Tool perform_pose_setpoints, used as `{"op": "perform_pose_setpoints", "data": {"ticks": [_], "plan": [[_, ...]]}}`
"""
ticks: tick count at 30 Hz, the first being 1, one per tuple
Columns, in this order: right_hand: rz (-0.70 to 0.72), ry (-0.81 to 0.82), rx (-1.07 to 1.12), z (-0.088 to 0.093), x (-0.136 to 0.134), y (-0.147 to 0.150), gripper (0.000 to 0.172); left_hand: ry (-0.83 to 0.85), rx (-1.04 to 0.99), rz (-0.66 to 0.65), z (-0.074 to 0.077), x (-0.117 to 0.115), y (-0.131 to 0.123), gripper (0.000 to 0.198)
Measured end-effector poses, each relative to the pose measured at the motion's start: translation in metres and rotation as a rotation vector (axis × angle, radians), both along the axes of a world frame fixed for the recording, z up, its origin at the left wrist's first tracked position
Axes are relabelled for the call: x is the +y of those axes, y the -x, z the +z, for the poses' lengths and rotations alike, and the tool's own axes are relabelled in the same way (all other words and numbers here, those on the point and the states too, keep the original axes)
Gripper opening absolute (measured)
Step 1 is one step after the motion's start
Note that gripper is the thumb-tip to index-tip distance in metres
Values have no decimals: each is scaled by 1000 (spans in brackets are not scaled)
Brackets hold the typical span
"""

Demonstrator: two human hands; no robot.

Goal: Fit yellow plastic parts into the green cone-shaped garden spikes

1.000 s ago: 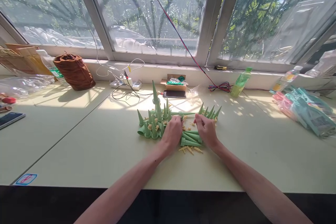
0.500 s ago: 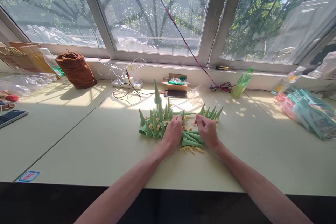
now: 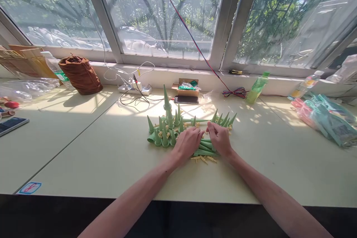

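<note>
Green conical spikes (image 3: 165, 140), tabletop (image 3: 111, 163)
Left hand (image 3: 189, 141) half-curled, right hand (image 3: 221, 139) pinched closed; whether either grips anything cannot be told. Spikes stand at left hand's ten o'clock.

Two slender, bare forearms are shown, each cut off by the lower edge of the view. The left forearm (image 3: 139, 193) is marked on its upper side by a single small dark spot (image 3: 166, 171), close to the wrist. The right forearm (image 3: 262, 181) is smoothly outlined, and like the left it is narrowed toward the wrist and broadened toward the elbow. The left hand (image 3: 189, 141) and the right hand (image 3: 221, 139) are bare as well, slim-fingered, with knuckles lightly shaded; fingernails cannot be clearly made out.
</note>
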State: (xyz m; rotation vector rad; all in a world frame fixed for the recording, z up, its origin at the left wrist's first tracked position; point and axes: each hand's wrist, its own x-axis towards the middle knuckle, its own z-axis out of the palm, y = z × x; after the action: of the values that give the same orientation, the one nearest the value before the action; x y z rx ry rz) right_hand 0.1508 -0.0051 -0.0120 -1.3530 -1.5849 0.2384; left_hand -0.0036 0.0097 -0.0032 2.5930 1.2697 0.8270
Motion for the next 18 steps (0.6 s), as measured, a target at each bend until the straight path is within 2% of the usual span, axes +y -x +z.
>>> {"op": "perform_pose_setpoints", "data": {"ticks": [9, 13, 16, 18], "plan": [[0, -9, -39, 1, -1, -1, 48, 17, 21, 20, 2, -1, -1, 40], [1, -46, -69, 3, -2, -5, 44, -56, -32, 14, 5, -3, -2, 39], [-12, -76, 0, 13, -5, -8, 37, -165, -41, -91, 4, -7, -2, 36], [-34, -97, 44, 24, -8, -8, 33, -231, -33, -221, 1, -11, -4, 35]]}}
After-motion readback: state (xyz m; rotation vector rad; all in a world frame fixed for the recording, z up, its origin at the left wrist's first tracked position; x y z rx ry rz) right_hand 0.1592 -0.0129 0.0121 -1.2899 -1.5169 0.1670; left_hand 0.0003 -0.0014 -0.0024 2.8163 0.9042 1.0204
